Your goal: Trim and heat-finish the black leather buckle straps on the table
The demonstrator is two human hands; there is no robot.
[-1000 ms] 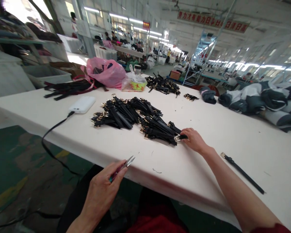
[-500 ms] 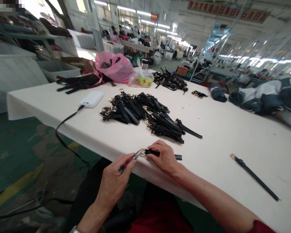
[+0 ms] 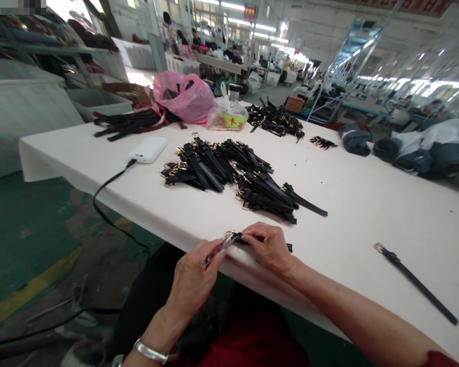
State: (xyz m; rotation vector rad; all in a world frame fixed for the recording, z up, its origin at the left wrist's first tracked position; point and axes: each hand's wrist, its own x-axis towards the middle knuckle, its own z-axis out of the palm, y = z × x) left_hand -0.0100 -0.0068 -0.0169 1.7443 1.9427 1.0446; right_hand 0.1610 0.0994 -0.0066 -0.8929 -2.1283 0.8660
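Observation:
My left hand (image 3: 194, 278) grips small thread snips (image 3: 219, 248) with a pink handle, blades pointing at a gold buckle. My right hand (image 3: 270, 247) pinches a short black strap (image 3: 252, 239) at its buckle end, resting at the near edge of the white table (image 3: 352, 204). The snips' tips touch the buckle area. Just beyond my hands lies a large pile of black straps with gold buckles (image 3: 233, 173).
One long thin black strap (image 3: 415, 283) lies alone to the right. A white power bank (image 3: 149, 149) with a black cable sits left of the pile. Further back are a pink plastic bag (image 3: 183, 97), another strap heap (image 3: 275, 120) and folded fabric (image 3: 424, 148). People work at distant tables.
My right hand pulled one strap from the pile to the near table edge. My left hand brought the snips up to its buckle end.

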